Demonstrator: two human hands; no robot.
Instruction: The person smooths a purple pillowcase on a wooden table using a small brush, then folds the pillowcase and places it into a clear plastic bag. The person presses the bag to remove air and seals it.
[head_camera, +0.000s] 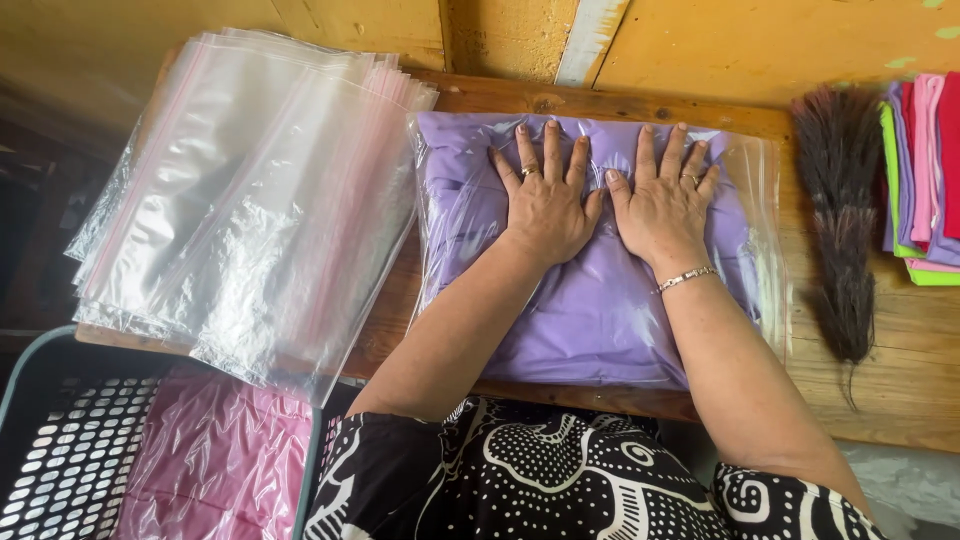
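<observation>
My left hand (545, 200) and my right hand (665, 200) lie flat, side by side, fingers spread, palms pressed down on a clear plastic bag (760, 260) that holds a folded lilac garment (590, 320). Neither hand pinches anything; the thumbs nearly touch at the middle. The bagged garment sits in the middle of the wooden table (900, 380), its near edge close to the table's front edge.

To do this pressing well, I judge that I should keep both palms flat and push evenly from the centre outward, so air leaves the bag without creasing the cloth or shifting it toward my lap.

Room is tight on the left: a stack of empty clear bags (250, 200) overlaps the packed bag's left edge and overhangs the table. On the right there is bare wood, then a dark bristle brush (840, 220), and beyond it a pile of folded coloured cloths (925, 170). Below left, a basket (70, 460) holds a bagged pink garment (220, 460).
</observation>
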